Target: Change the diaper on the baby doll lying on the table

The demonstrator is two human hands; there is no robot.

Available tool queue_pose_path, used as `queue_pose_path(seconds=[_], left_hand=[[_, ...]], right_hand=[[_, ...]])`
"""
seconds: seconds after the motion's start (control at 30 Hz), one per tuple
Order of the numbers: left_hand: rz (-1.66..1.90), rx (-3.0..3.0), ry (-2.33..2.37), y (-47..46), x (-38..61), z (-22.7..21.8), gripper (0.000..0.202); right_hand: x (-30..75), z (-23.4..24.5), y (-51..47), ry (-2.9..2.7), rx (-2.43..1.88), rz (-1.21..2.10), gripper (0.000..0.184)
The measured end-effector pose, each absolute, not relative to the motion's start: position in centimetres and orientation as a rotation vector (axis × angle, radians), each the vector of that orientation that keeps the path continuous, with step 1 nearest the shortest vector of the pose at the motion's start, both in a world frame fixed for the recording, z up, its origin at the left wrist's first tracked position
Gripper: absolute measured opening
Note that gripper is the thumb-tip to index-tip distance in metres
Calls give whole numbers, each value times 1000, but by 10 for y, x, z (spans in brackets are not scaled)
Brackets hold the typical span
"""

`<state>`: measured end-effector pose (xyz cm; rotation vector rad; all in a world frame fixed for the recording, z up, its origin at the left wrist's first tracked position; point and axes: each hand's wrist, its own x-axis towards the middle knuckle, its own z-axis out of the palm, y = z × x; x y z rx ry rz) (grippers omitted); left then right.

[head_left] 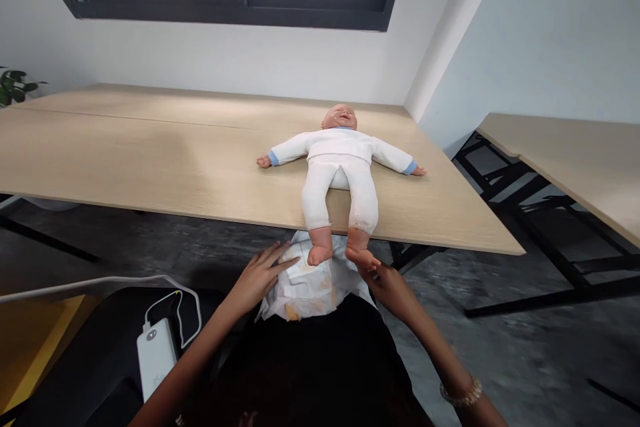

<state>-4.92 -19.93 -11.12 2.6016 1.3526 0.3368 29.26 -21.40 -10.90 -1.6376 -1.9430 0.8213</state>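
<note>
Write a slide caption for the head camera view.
Left hand on a diaper, right hand at its other side; beyond, a doll lies face-up on a table.

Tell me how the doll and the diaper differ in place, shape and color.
The doll lies face up on the table, its feet past the near edge; the diaper is lower, by the person's lap.
The doll has a clear body shape with arms spread; the diaper is a soft, crumpled sheet.
The doll's outfit has blue cuffs; the diaper shows orange-yellow patches.
Both look mostly white.
</note>
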Motion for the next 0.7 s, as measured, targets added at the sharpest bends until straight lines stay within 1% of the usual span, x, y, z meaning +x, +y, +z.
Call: queue_pose_path(seconds=[0.1,0.2,0.37,0.47,0.6,0.63,0.7], left_hand=[[265,2631,1281,-194,-40,-110,60],[250,2612,1203,-191,-31,-106,60],[363,2455,963,-194,-12,-76,59],[422,2357,759,-203,2,-50,54],[420,2290,521,-220,20,-24,51],[441,2286,492,-224,25,-19,51],[523,2272,461,-230,33,-8,51]], right_hand=[[293,-108,-212,-1978,-1670,852,30],[296,-101,-211,-1982,-1609,890,34],[302,-87,-211,-1963,-1559,931,40],[311,-83,-213,-1995,-1561,1077,43],[328,-69,-222,-2084,-1580,1281,65],[332,-62,-225,-2105,-1566,1340,68],[338,-42,-234,-2153,-1510,1452,68]])
